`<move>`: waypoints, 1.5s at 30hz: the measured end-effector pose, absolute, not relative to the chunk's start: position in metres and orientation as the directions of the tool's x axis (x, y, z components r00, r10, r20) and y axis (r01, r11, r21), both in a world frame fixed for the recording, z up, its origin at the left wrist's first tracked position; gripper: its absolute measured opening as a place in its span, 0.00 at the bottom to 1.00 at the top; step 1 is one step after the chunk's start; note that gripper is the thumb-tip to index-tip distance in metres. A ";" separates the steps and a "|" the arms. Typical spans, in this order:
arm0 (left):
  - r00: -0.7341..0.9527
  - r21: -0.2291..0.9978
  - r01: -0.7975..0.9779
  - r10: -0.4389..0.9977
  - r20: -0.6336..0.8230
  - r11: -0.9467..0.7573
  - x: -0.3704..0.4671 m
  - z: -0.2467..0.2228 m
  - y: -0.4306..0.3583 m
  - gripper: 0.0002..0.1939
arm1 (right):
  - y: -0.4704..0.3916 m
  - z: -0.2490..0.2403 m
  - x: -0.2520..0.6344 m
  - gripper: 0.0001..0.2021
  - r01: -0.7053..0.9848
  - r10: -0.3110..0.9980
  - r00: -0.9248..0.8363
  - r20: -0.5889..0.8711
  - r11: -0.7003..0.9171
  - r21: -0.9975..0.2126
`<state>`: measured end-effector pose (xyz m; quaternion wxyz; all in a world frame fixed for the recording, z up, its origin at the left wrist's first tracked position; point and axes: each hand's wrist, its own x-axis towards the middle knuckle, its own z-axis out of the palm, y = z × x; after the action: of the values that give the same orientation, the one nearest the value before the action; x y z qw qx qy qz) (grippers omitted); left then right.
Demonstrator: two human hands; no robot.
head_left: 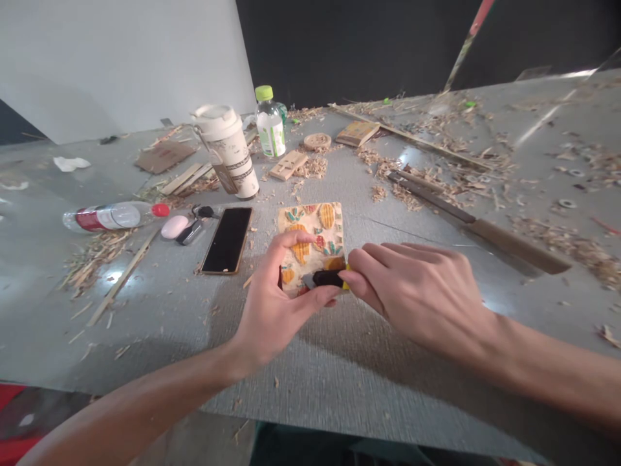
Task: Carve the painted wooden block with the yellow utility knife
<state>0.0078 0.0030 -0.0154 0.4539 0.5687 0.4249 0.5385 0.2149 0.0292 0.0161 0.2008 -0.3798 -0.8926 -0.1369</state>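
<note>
Grey table (349,362) | 1 carved panel (310,226), left fingers (294,238) pinching it | 1 knife (330,278), right fingers (359,268) gripping it

- Phone (227,241) lies on the table (301,395), left of the panel (310,220).
- Cup (233,155) stands behind the phone.
- Upright bottle (272,133) is right of the cup.
- Long tool (514,244), perhaps a saw, lies right of the panel.

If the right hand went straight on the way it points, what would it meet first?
The right hand, knife leading, would probably meet the left hand near the base of its thumb; the knife might catch the patterned block first, as the height between them is unclear.
</note>
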 end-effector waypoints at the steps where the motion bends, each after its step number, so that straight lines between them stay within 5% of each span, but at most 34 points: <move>1: 0.043 0.969 0.029 0.968 0.246 -0.247 0.007 -0.016 0.004 0.28 | 0.030 0.017 0.215 0.25 0.732 0.629 -0.633 0.451 0.676 0.084; 6: 0.018 0.938 0.147 0.949 0.313 -0.313 0.003 -0.022 0.006 0.35 | 0.034 0.020 0.218 0.25 0.733 0.666 -0.634 0.394 0.680 0.030; 19: 0.088 0.938 0.097 0.942 0.325 -0.333 0.004 -0.024 0.005 0.33 | 0.034 0.020 0.217 0.25 0.725 0.681 -0.645 0.345 0.689 -0.006; 31: 0.045 0.961 0.032 0.961 0.274 -0.275 0.007 -0.021 0.006 0.30 | 0.028 0.018 0.215 0.22 0.741 0.610 -0.629 0.482 0.659 0.132; 36: 0.053 0.987 -0.052 0.986 0.157 -0.155 0.008 -0.021 0.005 0.31 | 0.029 0.018 0.214 0.23 0.747 0.639 -0.617 0.459 0.659 0.088; 45: 0.055 0.978 -0.068 0.978 0.199 -0.195 0.005 -0.020 0.007 0.30 | 0.041 0.022 0.221 0.29 0.808 0.750 -0.546 0.373 0.589 -0.002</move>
<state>0.0051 0.0068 -0.0197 0.4786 0.5465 0.4165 0.5467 0.2206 0.0407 0.0223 0.1695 -0.4452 -0.8751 -0.0854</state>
